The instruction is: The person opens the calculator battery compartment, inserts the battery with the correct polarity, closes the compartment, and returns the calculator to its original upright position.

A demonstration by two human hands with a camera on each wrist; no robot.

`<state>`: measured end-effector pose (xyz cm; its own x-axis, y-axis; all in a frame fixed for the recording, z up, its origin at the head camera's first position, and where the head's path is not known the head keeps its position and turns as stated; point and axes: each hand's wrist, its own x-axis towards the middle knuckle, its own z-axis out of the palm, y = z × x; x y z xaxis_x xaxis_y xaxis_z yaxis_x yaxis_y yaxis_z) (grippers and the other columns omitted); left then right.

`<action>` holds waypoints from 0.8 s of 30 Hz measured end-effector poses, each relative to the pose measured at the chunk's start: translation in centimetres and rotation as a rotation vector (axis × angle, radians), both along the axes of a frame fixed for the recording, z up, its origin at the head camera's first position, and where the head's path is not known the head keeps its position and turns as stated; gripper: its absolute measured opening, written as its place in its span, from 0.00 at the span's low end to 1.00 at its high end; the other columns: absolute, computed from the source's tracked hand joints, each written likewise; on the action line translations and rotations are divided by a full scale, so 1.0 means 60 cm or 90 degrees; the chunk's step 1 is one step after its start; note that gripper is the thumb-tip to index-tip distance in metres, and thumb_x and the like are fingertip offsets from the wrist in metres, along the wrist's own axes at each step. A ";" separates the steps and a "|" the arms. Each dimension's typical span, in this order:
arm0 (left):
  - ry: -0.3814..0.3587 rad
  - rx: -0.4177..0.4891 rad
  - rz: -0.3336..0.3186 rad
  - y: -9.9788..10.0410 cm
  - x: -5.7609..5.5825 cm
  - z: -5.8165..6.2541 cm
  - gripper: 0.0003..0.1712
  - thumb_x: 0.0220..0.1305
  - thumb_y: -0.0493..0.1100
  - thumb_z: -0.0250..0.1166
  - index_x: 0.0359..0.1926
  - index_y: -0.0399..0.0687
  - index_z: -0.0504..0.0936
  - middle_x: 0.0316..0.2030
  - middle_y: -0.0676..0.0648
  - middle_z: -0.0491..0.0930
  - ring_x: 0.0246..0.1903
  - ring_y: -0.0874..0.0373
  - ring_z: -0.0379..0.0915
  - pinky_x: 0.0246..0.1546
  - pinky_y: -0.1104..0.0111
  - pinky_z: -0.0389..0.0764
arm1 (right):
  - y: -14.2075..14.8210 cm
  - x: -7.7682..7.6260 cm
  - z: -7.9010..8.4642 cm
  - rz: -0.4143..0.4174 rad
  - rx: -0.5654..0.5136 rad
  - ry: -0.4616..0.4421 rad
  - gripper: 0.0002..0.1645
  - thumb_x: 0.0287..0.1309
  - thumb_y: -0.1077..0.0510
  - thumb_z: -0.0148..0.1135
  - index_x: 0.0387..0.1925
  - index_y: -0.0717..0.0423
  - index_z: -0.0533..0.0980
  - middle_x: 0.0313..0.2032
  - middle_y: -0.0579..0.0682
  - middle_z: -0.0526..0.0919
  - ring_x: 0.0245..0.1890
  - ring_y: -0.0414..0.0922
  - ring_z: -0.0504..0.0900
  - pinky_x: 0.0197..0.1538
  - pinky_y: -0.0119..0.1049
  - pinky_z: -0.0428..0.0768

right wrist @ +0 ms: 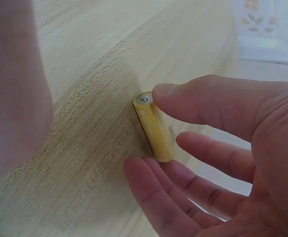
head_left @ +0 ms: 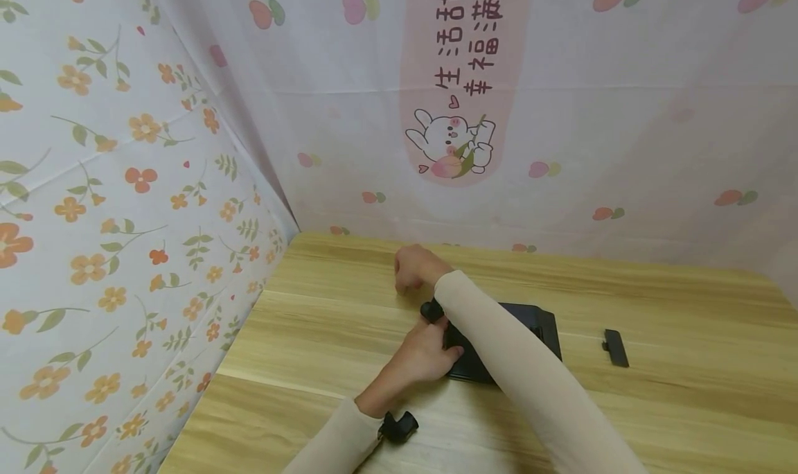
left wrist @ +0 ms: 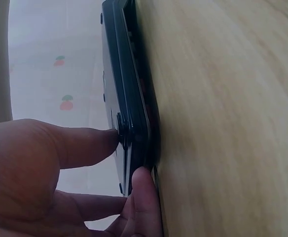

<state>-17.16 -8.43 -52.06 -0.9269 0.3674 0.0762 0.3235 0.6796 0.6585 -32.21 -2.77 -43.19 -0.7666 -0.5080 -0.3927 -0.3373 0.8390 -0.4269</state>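
My left hand [head_left: 424, 355] grips the left edge of a flat black device [head_left: 545, 321] lying on the table, thumb on top and fingers at its side. In the left wrist view, the thumb presses near the device's corner, and small key-like bumps show on the side facing the table. Across the left arm reaches the right arm, its sleeve covering part of the device. Beyond the device, my right hand [head_left: 414, 269] is at a yellow cylindrical battery [right wrist: 156, 131] close over the tabletop. The right thumb touches the battery's metal-tipped end and a fingertip meets the other end.
A small black battery cover [head_left: 616, 348] lies on the wooden table [head_left: 686, 321] to the right of the device. Black camera mounts [head_left: 399, 427] sit on the wrists. Printed curtains hang behind the table [head_left: 312, 113] and along its left side [head_left: 125, 204].
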 end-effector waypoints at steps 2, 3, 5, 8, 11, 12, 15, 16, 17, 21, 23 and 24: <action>-0.007 0.008 0.000 0.000 0.003 0.007 0.25 0.70 0.47 0.74 0.63 0.44 0.82 0.34 0.54 0.71 0.38 0.59 0.71 0.44 0.63 0.78 | -0.003 0.018 0.021 -0.010 0.013 0.000 0.05 0.65 0.64 0.73 0.35 0.54 0.83 0.24 0.50 0.82 0.21 0.43 0.75 0.32 0.38 0.75; -0.010 0.007 0.000 0.000 0.004 0.010 0.27 0.70 0.47 0.74 0.65 0.44 0.81 0.36 0.53 0.72 0.40 0.59 0.72 0.46 0.63 0.79 | -0.002 0.021 0.022 -0.008 0.011 0.003 0.04 0.66 0.64 0.73 0.37 0.54 0.84 0.25 0.50 0.82 0.22 0.42 0.75 0.32 0.37 0.74; -0.011 -0.003 -0.001 0.000 0.009 0.020 0.30 0.71 0.47 0.74 0.69 0.43 0.79 0.40 0.50 0.77 0.44 0.57 0.75 0.50 0.62 0.81 | 0.000 0.026 0.024 -0.004 0.008 0.011 0.04 0.68 0.63 0.73 0.42 0.55 0.85 0.27 0.50 0.83 0.23 0.42 0.75 0.34 0.38 0.75; -0.033 -0.021 -0.003 0.002 0.019 0.048 0.33 0.73 0.46 0.72 0.74 0.39 0.76 0.57 0.40 0.82 0.58 0.49 0.79 0.59 0.57 0.82 | 0.002 0.032 0.026 0.005 0.002 0.024 0.06 0.69 0.62 0.72 0.46 0.55 0.85 0.31 0.49 0.84 0.27 0.43 0.76 0.38 0.39 0.76; -0.055 -0.041 -0.005 0.004 0.028 0.073 0.35 0.75 0.45 0.72 0.76 0.36 0.74 0.70 0.32 0.76 0.69 0.41 0.75 0.65 0.54 0.80 | 0.003 0.035 0.026 0.009 -0.001 0.031 0.04 0.69 0.63 0.72 0.44 0.54 0.85 0.33 0.48 0.82 0.30 0.43 0.76 0.40 0.39 0.75; -0.060 -0.045 -0.005 0.004 0.029 0.076 0.35 0.75 0.45 0.71 0.76 0.36 0.74 0.71 0.32 0.76 0.69 0.41 0.74 0.66 0.53 0.80 | 0.003 0.035 0.026 0.008 -0.004 0.030 0.03 0.69 0.63 0.72 0.42 0.54 0.84 0.32 0.48 0.82 0.30 0.43 0.75 0.39 0.39 0.75; -0.066 -0.053 -0.006 0.005 0.031 0.080 0.36 0.75 0.45 0.72 0.77 0.36 0.73 0.71 0.33 0.75 0.70 0.42 0.74 0.66 0.54 0.79 | 0.000 0.031 0.021 0.004 -0.002 0.024 0.09 0.69 0.64 0.72 0.32 0.52 0.80 0.26 0.47 0.76 0.26 0.43 0.71 0.35 0.39 0.71; -0.065 -0.054 -0.006 0.005 0.031 0.081 0.36 0.75 0.45 0.72 0.77 0.36 0.73 0.71 0.33 0.75 0.70 0.42 0.74 0.66 0.54 0.79 | -0.001 0.028 0.019 0.004 0.002 0.024 0.13 0.68 0.65 0.71 0.29 0.52 0.78 0.24 0.46 0.74 0.25 0.43 0.69 0.34 0.39 0.69; -0.065 -0.054 -0.007 0.005 0.031 0.082 0.36 0.75 0.45 0.72 0.77 0.36 0.73 0.71 0.33 0.76 0.70 0.42 0.74 0.66 0.54 0.79 | -0.002 0.027 0.017 0.004 0.003 0.024 0.16 0.68 0.65 0.71 0.26 0.51 0.76 0.22 0.46 0.71 0.24 0.42 0.67 0.33 0.39 0.68; -0.068 -0.054 -0.009 0.004 0.031 0.082 0.36 0.75 0.45 0.71 0.77 0.37 0.73 0.72 0.33 0.75 0.71 0.41 0.73 0.67 0.54 0.79 | -0.004 0.025 0.013 0.006 0.012 0.028 0.25 0.67 0.66 0.71 0.20 0.49 0.69 0.19 0.45 0.64 0.21 0.42 0.62 0.30 0.39 0.65; -0.070 -0.055 -0.010 0.004 0.030 0.081 0.36 0.76 0.46 0.71 0.78 0.37 0.73 0.72 0.33 0.75 0.71 0.41 0.73 0.67 0.54 0.78 | -0.005 0.025 0.013 0.003 0.011 0.030 0.25 0.67 0.67 0.71 0.20 0.49 0.68 0.19 0.45 0.63 0.21 0.43 0.61 0.30 0.39 0.64; -0.070 -0.056 -0.010 0.004 0.030 0.081 0.36 0.76 0.46 0.71 0.78 0.37 0.73 0.72 0.33 0.74 0.71 0.41 0.73 0.67 0.54 0.78 | -0.004 0.025 0.013 0.003 0.010 0.032 0.25 0.67 0.67 0.71 0.20 0.49 0.69 0.20 0.45 0.64 0.22 0.43 0.62 0.31 0.39 0.65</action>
<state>-15.36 -8.19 -47.22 -0.9222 0.3823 -0.0586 0.2633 0.7316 0.6288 -30.68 -3.02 -42.44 -0.7832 -0.5055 -0.3620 -0.3616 0.8440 -0.3961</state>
